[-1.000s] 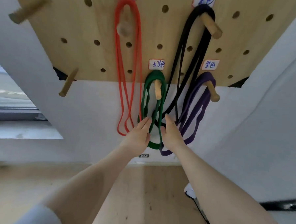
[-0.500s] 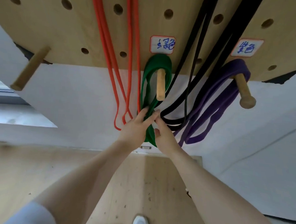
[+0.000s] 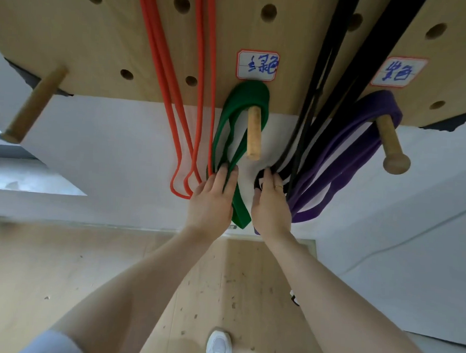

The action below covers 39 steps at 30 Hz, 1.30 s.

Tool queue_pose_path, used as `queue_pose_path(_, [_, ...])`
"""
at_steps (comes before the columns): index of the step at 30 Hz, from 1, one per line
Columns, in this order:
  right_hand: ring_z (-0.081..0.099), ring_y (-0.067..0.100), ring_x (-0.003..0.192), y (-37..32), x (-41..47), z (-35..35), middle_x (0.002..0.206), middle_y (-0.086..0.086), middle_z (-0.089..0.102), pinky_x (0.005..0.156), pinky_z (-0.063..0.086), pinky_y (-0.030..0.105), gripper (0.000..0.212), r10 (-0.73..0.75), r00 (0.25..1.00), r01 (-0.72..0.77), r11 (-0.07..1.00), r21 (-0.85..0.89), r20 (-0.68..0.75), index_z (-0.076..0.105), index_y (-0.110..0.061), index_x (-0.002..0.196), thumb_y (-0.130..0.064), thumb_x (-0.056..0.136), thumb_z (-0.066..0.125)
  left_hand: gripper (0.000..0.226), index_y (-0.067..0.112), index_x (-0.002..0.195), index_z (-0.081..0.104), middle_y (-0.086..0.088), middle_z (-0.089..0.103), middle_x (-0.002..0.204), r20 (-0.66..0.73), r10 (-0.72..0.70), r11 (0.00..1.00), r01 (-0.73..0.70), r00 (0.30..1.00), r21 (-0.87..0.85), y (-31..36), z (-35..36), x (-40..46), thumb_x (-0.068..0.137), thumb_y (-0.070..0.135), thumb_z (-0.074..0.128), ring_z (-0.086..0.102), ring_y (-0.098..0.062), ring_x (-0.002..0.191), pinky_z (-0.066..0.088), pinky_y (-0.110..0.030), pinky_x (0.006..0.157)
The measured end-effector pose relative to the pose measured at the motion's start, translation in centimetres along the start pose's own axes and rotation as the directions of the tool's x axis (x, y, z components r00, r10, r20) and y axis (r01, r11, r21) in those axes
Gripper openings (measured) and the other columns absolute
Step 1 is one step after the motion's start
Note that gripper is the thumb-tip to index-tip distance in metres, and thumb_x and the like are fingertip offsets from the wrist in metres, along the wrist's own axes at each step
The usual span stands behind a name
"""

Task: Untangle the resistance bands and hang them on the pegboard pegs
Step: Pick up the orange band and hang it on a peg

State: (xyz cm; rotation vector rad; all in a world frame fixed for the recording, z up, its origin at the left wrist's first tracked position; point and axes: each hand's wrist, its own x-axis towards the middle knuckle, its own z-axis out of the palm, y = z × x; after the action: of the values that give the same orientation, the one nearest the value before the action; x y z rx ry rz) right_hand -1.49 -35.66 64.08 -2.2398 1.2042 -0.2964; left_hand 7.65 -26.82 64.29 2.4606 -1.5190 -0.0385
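parted since half a second ago, left hand (image 3: pixel 211 199) with fingers (image 3: pixel 228 176) curled on the green band (image 3: pixel 240 212) hanging below its peg (image 3: pixel 253 135), right hand (image 3: pixel 272 205) hooking the black band (image 3: pixel 304 142) rightward, so likely separating the two.

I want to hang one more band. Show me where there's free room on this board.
The left peg is bare, with open board up to the orange band. From the green band to the purple band it is crowded: the black band and both hands fill it.
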Motion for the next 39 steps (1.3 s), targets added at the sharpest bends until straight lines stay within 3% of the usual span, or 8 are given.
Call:
queue_pose_path(9, [0.044,0.027,0.127,2.4,-1.5,-1.1,0.153,0.006,0.025,0.094,0.048,0.042,0.056,-0.107,0.992,0.115,0.987,-0.11,0.068,0.025,-0.018,0.146,-0.013,0.094,0.045,0.067,0.013,0.148,0.006,-0.01,0.0,0.156,0.111,-0.021,0.977,0.044,0.994,-0.21,5.4,1.6,1.3,0.093,0.01,0.043,0.027,-0.026,0.137,0.031,-0.036,0.109])
queue_pose_path(13, [0.043,0.024,0.129,2.4,-1.1,-1.9,0.157,0.004,0.011,0.094,0.048,0.033,0.055,-0.16,0.975,0.168,0.985,-0.036,0.155,0.028,-0.021,0.145,-0.005,0.094,0.043,0.078,0.024,0.148,0.003,0.001,-0.008,0.157,0.187,0.029,0.947,0.033,0.982,-0.32,3.4,0.5,1.0,0.088,-0.005,0.042,0.052,-0.027,0.116,0.052,-0.029,0.083])
queue_pose_path(17, [0.054,0.021,0.116,1.7,-2.0,-2.6,0.158,0.002,0.005,0.086,0.049,0.028,0.049,-0.183,0.975,0.183,0.983,0.011,0.127,0.036,-0.022,0.141,-0.008,0.094,0.044,0.072,0.027,0.148,0.005,0.001,-0.001,0.157,0.253,0.111,0.943,-0.022,0.961,-0.333,1.6,-0.6,-1.2,0.091,0.002,0.041,0.046,-0.026,0.125,0.053,-0.032,0.085])
queue_pose_path(22, [0.059,0.025,0.098,0.4,-4.9,-2.1,0.138,0.003,0.039,0.068,0.043,0.029,0.034,-0.178,0.98,0.184,0.982,-0.051,0.093,0.045,-0.015,0.13,-0.015,0.097,0.039,0.058,0.023,0.142,0.028,0.002,0.024,0.149,0.233,-0.021,0.967,0.079,0.972,-0.241,-2.0,-1.6,-4.3,0.089,0.004,0.042,0.05,-0.023,0.116,0.047,-0.031,0.08])
queue_pose_path(25, [0.052,0.023,0.114,-1.5,-4.7,-0.1,0.147,0.0,0.032,0.081,0.048,0.035,0.041,-0.219,0.942,0.253,0.961,-0.109,0.256,0.033,-0.021,0.14,-0.015,0.099,0.034,0.066,0.03,0.144,0.026,-0.002,0.021,0.151,0.164,-0.06,0.991,0.078,0.985,-0.107,-3.8,-2.2,-4.0,0.087,-0.001,0.041,0.041,-0.025,0.126,0.048,-0.035,0.079])
queue_pose_path(30, [0.03,0.019,0.138,-3.4,-2.5,2.7,0.156,-0.001,0.015,0.107,0.032,0.031,0.059,-0.113,0.978,0.094,0.989,0.114,0.176,0.015,-0.02,0.148,-0.003,0.095,0.035,0.072,0.031,0.147,0.017,-0.011,0.033,0.145,0.051,0.068,0.998,-0.069,0.996,0.017,-4.7,-2.9,-1.8,0.087,0.0,0.044,0.048,-0.033,0.116,0.045,-0.034,0.066])
queue_pose_path(34, [0.03,0.015,0.137,-3.8,-1.8,3.5,0.155,0.0,0.02,0.102,0.023,0.018,0.059,-0.179,0.963,0.153,0.979,0.139,0.2,0.019,-0.018,0.147,0.001,0.094,0.036,0.062,0.012,0.124,0.057,-0.016,0.059,0.123,-0.081,0.128,0.992,-0.128,0.988,0.01,-4.5,-2.9,-0.5,0.066,-0.003,0.071,0.066,-0.032,0.08,0.052,-0.032,0.051])
queue_pose_path(39, [0.058,0.027,0.103,-3.9,-2.3,3.1,0.131,0.007,0.046,0.07,0.042,0.029,0.028,-0.109,0.994,0.108,0.992,0.06,0.004,0.047,-0.012,0.123,-0.014,0.096,0.041,0.051,0.009,0.113,0.058,-0.013,0.063,0.118,-0.15,0.076,0.987,-0.096,0.986,-0.13,-5.6,-2.4,-1.5,0.066,-0.005,0.072,0.068,-0.031,0.076,0.054,-0.033,0.045])
